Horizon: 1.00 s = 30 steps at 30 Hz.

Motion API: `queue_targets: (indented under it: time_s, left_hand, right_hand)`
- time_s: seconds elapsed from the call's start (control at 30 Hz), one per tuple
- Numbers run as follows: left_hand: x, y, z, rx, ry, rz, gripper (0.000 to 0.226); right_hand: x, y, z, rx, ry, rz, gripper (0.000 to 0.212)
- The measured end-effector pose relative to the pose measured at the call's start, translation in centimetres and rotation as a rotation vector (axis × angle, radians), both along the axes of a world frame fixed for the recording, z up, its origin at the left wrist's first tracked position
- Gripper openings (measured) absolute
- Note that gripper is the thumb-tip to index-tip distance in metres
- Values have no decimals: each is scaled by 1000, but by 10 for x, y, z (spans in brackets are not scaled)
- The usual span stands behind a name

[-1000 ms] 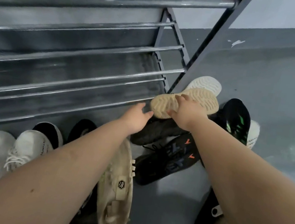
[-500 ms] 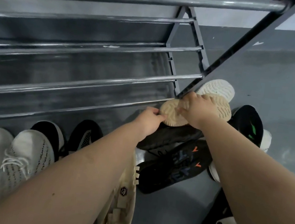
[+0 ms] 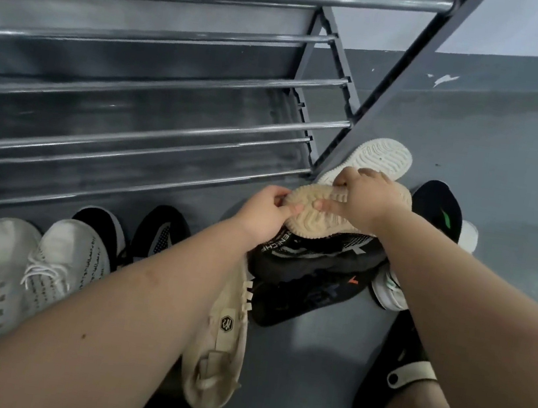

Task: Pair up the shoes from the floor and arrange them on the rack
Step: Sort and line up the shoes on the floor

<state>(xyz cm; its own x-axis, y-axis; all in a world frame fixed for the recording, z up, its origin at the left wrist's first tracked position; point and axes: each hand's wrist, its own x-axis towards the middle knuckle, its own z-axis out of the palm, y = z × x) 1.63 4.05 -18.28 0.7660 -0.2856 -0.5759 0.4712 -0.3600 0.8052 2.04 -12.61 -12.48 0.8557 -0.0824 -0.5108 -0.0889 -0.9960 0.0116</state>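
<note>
A: Two hands are on one shoe, the tan-soled shoe [image 3: 324, 217], which lies sole-up on top of the pile at about one o'clock from the middle of the view, just off the foot of the rack [image 3: 152, 139].

B: How are they holding it?

A: The left hand [image 3: 264, 215] pinches the toe edge of the sole between thumb and fingers. The right hand [image 3: 366, 200] has its fingers curled over the far edge at mid-sole, thumb pressed on the tread.

B: What would make the lift go well?

A: Probably raising it straight up and level, so the black sneaker [image 3: 314, 262] beneath it is not dragged along, then turning it upright before looking for its mate.

B: And the shoe itself?

A: A pale tan rubber sole with wavy ridges; the upper is hidden underneath. A white-soled shoe [image 3: 385, 156] lies just beyond it at twelve o'clock, also sole-up. A cream slip-on [image 3: 223, 346] lies at seven o'clock, and two white sneakers [image 3: 33, 271] well apart at eight o'clock.
</note>
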Motion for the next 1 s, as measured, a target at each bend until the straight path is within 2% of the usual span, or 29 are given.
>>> queue_targets:
  time_s: [0.2,0.33,0.47,0.6,0.73,0.87,1.0]
  left_hand:
    - [-22,49,66,51,-289,-51,42]
    - [-56,85,102,26,-358,-134,45]
    - [-79,111,131,126,-460,-273,50]
    - [-88,129,168,198,-536,-363,47]
    - [-98,146,206,342,-676,-478,49]
    - [-110,169,255,436,-805,-688,47]
    - [-116,193,284,442,-855,-781,44]
  right_hand:
    - [-44,36,34,160,-203,-42,79]
    - [-85,59,52,141,-249,58,77]
    - [-112,80,74,179,-306,108,67]
    - [-124,95,107,189,-362,135,68]
    - [-140,109,144,198,-363,136,69]
    - [-164,128,174,296,-380,137,62]
    - [-178,150,189,331,-334,143,54]
